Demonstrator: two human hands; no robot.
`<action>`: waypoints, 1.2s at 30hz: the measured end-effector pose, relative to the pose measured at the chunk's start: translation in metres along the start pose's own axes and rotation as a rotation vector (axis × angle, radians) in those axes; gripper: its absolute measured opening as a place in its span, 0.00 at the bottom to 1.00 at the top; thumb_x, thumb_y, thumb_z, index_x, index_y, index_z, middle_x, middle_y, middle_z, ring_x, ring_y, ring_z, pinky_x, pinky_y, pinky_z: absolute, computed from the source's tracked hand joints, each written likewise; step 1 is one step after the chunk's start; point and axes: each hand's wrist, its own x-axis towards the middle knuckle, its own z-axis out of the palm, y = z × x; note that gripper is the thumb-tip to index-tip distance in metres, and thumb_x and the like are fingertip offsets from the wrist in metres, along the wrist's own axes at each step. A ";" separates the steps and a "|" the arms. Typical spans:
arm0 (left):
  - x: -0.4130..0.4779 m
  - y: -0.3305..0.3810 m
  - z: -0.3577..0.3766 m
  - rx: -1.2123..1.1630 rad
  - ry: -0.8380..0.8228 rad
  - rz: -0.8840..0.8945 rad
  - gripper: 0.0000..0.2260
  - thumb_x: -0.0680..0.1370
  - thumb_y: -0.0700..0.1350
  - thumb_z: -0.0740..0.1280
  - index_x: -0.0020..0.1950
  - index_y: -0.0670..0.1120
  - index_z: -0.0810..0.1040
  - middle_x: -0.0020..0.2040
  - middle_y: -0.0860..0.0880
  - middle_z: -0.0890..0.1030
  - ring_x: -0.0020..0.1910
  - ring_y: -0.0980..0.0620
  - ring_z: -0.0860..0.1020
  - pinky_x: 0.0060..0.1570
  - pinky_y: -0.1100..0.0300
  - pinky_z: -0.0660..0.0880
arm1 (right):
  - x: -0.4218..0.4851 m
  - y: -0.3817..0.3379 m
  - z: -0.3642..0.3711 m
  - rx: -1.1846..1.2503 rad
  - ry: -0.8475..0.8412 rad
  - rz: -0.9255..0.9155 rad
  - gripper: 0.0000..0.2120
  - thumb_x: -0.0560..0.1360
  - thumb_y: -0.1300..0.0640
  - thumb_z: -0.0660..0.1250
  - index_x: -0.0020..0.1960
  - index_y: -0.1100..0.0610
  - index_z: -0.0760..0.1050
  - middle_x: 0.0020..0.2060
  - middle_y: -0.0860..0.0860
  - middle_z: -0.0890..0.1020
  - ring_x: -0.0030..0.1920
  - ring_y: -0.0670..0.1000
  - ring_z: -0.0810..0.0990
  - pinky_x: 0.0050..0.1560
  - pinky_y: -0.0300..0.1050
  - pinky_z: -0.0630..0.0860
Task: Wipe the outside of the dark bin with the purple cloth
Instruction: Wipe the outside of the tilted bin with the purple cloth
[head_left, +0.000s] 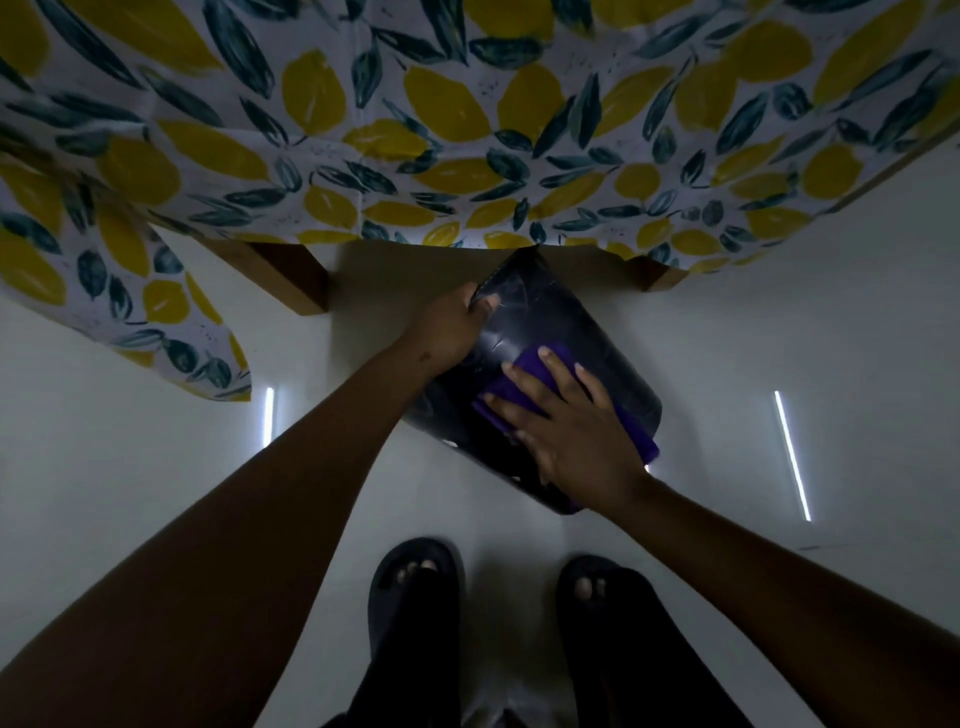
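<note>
The dark bin (550, 322) lies tilted on the white floor in front of me, its far end reaching under the table's edge. My left hand (452, 325) grips the bin's upper left rim. My right hand (566, 421) lies flat with fingers spread on the purple cloth (537, 358), pressing it against the bin's upward-facing side. Most of the cloth is hidden beneath my palm; a purple edge shows at the lower right of the hand.
A table with a lemon-and-leaf patterned tablecloth (467, 130) overhangs the top of the view, with wooden legs (296, 283) on both sides of the bin. My feet in dark sandals (415, 587) stand on the glossy white floor (130, 441) just below the bin.
</note>
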 end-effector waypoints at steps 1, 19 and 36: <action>0.000 -0.001 0.000 -0.004 0.002 0.000 0.18 0.82 0.51 0.56 0.63 0.39 0.72 0.59 0.37 0.78 0.59 0.41 0.76 0.52 0.56 0.68 | 0.005 -0.001 -0.002 0.010 0.001 0.010 0.25 0.79 0.47 0.53 0.75 0.41 0.57 0.78 0.47 0.56 0.77 0.58 0.51 0.73 0.58 0.53; 0.013 0.021 0.000 0.082 -0.023 -0.129 0.22 0.82 0.50 0.55 0.71 0.37 0.65 0.68 0.36 0.71 0.66 0.38 0.70 0.62 0.52 0.68 | -0.011 0.004 0.002 0.119 0.014 0.036 0.28 0.77 0.49 0.54 0.76 0.43 0.56 0.78 0.49 0.55 0.77 0.58 0.50 0.74 0.58 0.53; -0.007 -0.012 -0.009 0.115 0.021 0.089 0.16 0.81 0.52 0.58 0.63 0.44 0.73 0.61 0.42 0.79 0.60 0.44 0.77 0.57 0.55 0.71 | 0.006 0.002 0.008 0.021 0.069 0.022 0.26 0.79 0.48 0.56 0.76 0.41 0.55 0.78 0.49 0.56 0.77 0.60 0.51 0.73 0.61 0.55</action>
